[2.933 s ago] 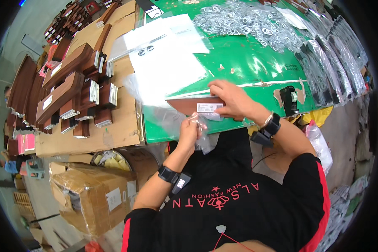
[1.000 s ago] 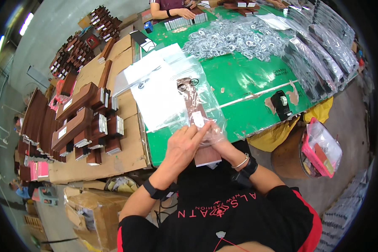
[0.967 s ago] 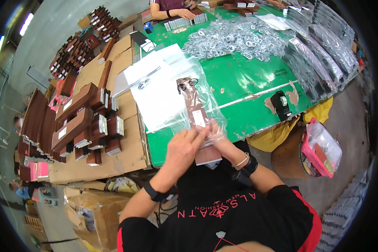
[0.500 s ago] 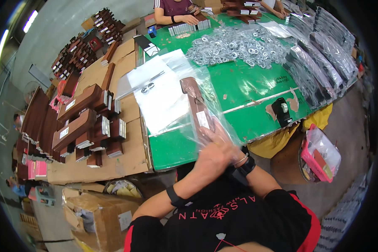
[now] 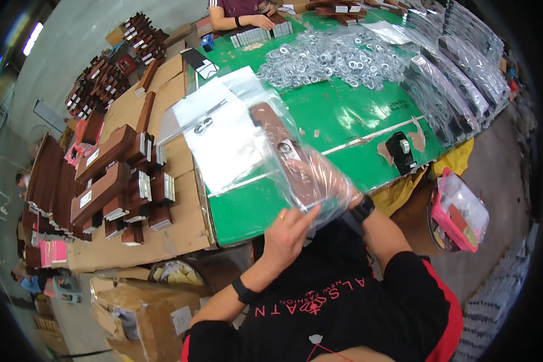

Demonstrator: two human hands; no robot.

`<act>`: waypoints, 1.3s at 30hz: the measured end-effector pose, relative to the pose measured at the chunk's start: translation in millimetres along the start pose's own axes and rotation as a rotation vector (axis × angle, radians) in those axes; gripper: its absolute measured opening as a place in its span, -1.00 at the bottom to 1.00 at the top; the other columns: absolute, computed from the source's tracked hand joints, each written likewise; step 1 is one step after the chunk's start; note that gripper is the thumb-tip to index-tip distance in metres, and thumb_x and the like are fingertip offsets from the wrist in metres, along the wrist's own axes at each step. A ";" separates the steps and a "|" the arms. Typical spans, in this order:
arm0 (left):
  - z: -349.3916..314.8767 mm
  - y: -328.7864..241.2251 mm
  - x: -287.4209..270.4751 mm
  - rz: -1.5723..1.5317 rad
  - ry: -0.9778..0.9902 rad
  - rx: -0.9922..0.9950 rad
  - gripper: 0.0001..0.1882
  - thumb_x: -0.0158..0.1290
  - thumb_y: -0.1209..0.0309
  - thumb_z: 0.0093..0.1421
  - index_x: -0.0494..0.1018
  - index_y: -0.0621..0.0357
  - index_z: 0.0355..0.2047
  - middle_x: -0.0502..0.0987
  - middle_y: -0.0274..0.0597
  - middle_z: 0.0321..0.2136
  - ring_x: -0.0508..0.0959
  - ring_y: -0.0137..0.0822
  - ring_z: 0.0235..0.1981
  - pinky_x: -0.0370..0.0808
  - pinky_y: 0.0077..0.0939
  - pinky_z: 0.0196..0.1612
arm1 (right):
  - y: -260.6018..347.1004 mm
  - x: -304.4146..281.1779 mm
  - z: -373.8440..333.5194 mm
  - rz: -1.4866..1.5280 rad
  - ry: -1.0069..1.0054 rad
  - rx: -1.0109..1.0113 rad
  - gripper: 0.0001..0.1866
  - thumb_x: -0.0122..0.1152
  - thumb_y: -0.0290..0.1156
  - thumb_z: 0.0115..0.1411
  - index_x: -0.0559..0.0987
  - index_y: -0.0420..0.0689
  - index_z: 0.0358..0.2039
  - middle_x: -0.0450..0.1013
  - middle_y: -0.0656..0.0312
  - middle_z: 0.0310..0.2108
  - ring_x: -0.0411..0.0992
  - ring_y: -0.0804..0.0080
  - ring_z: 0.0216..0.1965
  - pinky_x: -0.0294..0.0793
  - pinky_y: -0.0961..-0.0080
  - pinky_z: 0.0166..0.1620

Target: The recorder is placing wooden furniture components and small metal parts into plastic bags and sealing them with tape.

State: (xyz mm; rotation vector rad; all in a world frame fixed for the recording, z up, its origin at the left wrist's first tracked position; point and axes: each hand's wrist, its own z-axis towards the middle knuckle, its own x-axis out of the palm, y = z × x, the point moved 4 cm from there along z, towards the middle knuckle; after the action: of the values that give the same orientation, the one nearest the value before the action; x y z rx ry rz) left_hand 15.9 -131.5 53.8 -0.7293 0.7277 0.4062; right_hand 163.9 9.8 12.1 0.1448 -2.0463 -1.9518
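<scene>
A long brown wood-look piece (image 5: 270,120) with a rounded end lies slanted inside a clear plastic bag (image 5: 323,208). Near its middle shows a small silver-rimmed ring (image 5: 284,147). My right hand (image 5: 329,178) is seen through the film, its fingers closed over the piece's lower right side. At the bag's near end my left hand (image 5: 286,236) pinches the plastic edge between thumb and fingers. A pile of flat clear bags (image 5: 226,142) lies under and left of the piece, with two dark rings (image 5: 203,125) on top.
Brown pieces (image 5: 105,187) are stacked on cardboard at left. Loose rings (image 5: 338,60) heap on the green table (image 5: 338,127); filled bags (image 5: 458,90) stand behind a black tape dispenser (image 5: 400,152). A pink basket (image 5: 458,217) is at right, a carton (image 5: 142,304) below. Another person (image 5: 247,18) works opposite.
My hands have come apart: the left moved down-left to the bag's edge, the right reaches further along the piece. The white label no longer shows; a ring does.
</scene>
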 end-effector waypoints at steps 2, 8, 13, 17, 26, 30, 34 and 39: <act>13.7 13.6 13.0 -0.031 -0.029 -0.066 -0.44 0.09 0.58 0.11 0.49 0.02 0.17 0.37 -0.18 -0.40 0.44 -0.12 -0.37 0.45 -0.27 -0.29 | -5.4 -17.8 29.9 -0.101 0.063 0.003 -0.30 0.32 -0.18 0.26 0.30 -0.25 0.29 0.46 0.04 0.11 0.42 0.35 0.09 0.41 0.37 0.12; 13.0 34.9 39.8 -0.077 -0.087 -0.195 -0.45 0.10 0.57 0.16 0.47 -0.01 0.20 0.37 -0.19 -0.37 0.47 -0.18 -0.34 0.45 -0.29 -0.31 | -13.6 -28.9 -18.7 -0.808 -0.151 -0.492 -0.16 0.41 -0.17 0.12 0.26 -0.20 0.34 0.25 -0.20 0.29 0.18 -0.12 0.35 0.15 0.09 0.37; 11.5 25.7 39.6 -0.094 -0.081 -0.173 -0.44 0.11 0.57 0.15 0.48 -0.02 0.20 0.37 -0.20 -0.38 0.49 -0.18 -0.34 0.45 -0.30 -0.31 | -9.4 -23.2 -64.1 -0.918 -0.250 -0.645 -0.07 0.52 -0.21 -0.04 0.29 -0.21 0.31 0.21 -0.19 0.31 0.18 -0.17 0.34 0.17 0.06 0.36; 15.2 27.8 39.6 -0.098 -0.074 -0.155 -0.45 0.12 0.56 0.15 0.48 -0.02 0.19 0.38 -0.20 -0.38 0.49 -0.18 -0.34 0.45 -0.29 -0.31 | 0.3 -18.5 -73.8 -0.923 -0.269 -0.496 -0.05 0.56 -0.24 -0.12 0.31 -0.25 0.27 0.20 -0.20 0.32 0.20 -0.17 0.33 0.22 0.08 0.34; 19.6 -1.6 66.5 -0.336 0.097 0.023 -0.34 0.20 0.53 0.14 0.37 0.01 0.28 0.41 -0.10 -0.33 0.48 -0.08 -0.33 0.45 -0.25 -0.24 | -29.9 -37.2 -54.7 -1.114 -0.578 -0.408 -0.13 0.40 -0.30 0.03 0.24 -0.13 0.35 0.23 -0.16 0.27 0.31 -0.19 0.21 0.37 0.07 0.20; 35.1 0.3 56.5 -0.378 0.141 -0.041 -0.31 0.25 0.36 0.16 0.32 0.01 0.31 0.53 -0.09 -0.14 0.54 -0.04 -0.11 0.51 -0.29 -0.07 | -28.8 -42.2 -39.5 -0.954 -0.483 -0.168 -0.08 0.39 -0.33 0.08 0.14 -0.07 0.42 0.05 -0.08 0.42 0.24 -0.20 0.28 0.40 0.13 0.21; 36.5 74.7 7.4 -0.152 0.086 -0.225 -0.40 0.21 0.40 0.20 0.37 0.03 0.26 0.56 -0.09 -0.01 0.55 -0.07 0.01 0.50 -0.31 0.04 | -26.5 -70.7 -85.0 -0.985 -0.330 -0.557 -0.13 0.33 -0.40 0.12 0.16 -0.06 0.42 -0.01 -0.05 0.46 0.12 -0.13 0.39 0.30 0.17 0.31; 39.8 238.3 -65.7 0.338 -0.092 -0.382 -0.48 0.08 0.65 0.10 0.41 0.05 0.10 0.52 0.03 0.01 0.50 0.05 0.07 0.42 -0.17 0.13 | -26.5 -65.3 -139.9 -1.141 0.097 -0.421 -0.15 0.31 -0.40 0.12 0.18 -0.07 0.42 -0.03 -0.01 0.48 -0.07 -0.04 0.48 -0.14 0.01 0.46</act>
State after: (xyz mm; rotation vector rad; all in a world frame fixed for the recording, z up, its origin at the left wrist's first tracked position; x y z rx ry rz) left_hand -146.4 54.8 13.3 -0.9408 0.6942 0.8982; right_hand 262.6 -107.4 -20.5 1.5310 -1.5019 -2.8116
